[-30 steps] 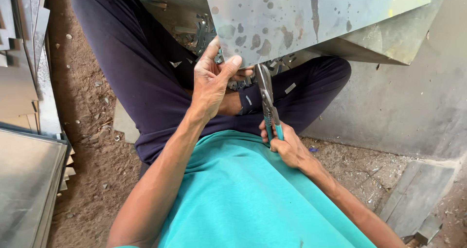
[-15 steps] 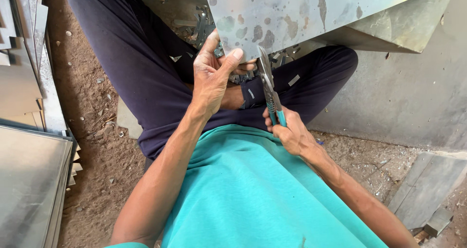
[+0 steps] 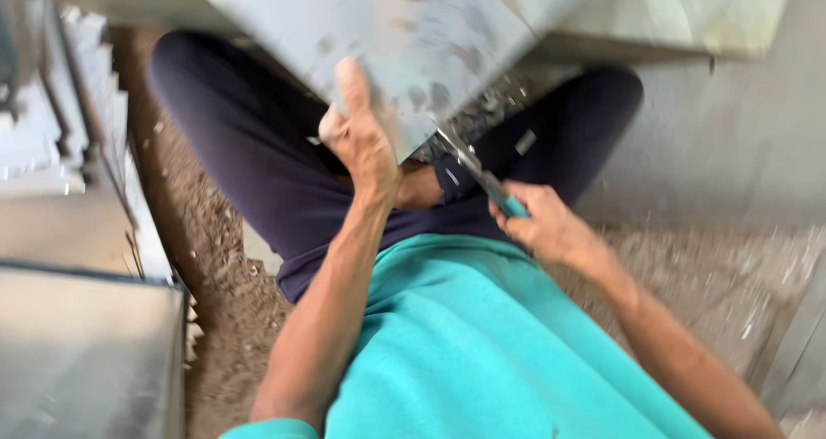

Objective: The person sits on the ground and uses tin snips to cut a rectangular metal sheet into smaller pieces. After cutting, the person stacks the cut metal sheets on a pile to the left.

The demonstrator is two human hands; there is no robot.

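In the head view, the blotched metal sheet (image 3: 413,34) has tilted since half a second ago, its near corner now dipping toward the lap. The left hand (image 3: 366,138) stays clamped on that near edge. The right hand (image 3: 544,224) grips teal-handled tin snips (image 3: 482,176), blades at the sheet's edge; stacked metal panels (image 3: 60,172) crowd the left, bare ground lies open right.

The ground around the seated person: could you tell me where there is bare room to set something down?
Bare dirt ground runs between the stacked metal sheets and the person's leg, and pale ground lies below the grey wall, right of the right hand. The lap is crowded: the left hand grips the metal sheet, and the snips meet it there.
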